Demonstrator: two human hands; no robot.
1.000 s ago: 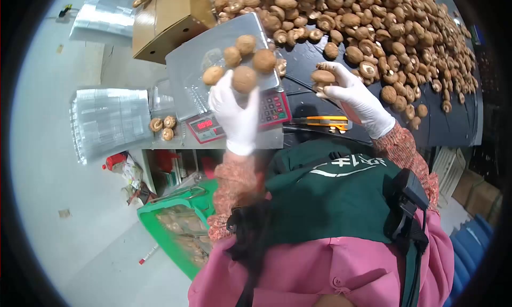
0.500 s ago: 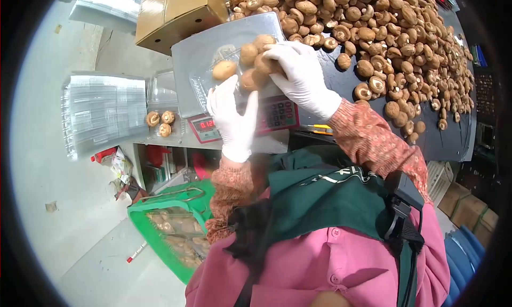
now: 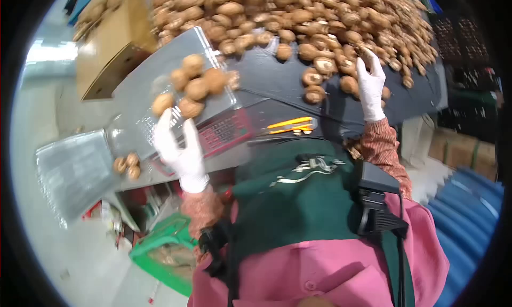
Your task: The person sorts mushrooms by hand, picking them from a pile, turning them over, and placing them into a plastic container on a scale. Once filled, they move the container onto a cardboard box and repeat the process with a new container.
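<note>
My left hand (image 3: 180, 153), in a white glove, is open with thumb and fingers apart, its fingertips at the near edge of a clear plastic tray (image 3: 143, 127). Several brown mushrooms (image 3: 197, 88) sit in the tray, which rests on a scale with a red-framed keypad (image 3: 221, 132). Away to the right, my gloved right hand (image 3: 371, 87) reaches into the front of a large mushroom heap (image 3: 320, 27). Its thumb and fingers are spread, with the fingertips right at a mushroom in the heap.
A yellow box cutter (image 3: 290, 126) lies on the dark table (image 3: 261, 75) before me. Left of the scale are a stack of clear trays (image 3: 74, 166) and a few mushrooms (image 3: 127, 166). A cardboard box (image 3: 109, 48) stands behind; a green crate (image 3: 178, 224) is below.
My right hand has left the tray and moved right to the heap, leaving its mushroom among the others in the tray. My left hand stays by the tray. The head view has shifted right.
</note>
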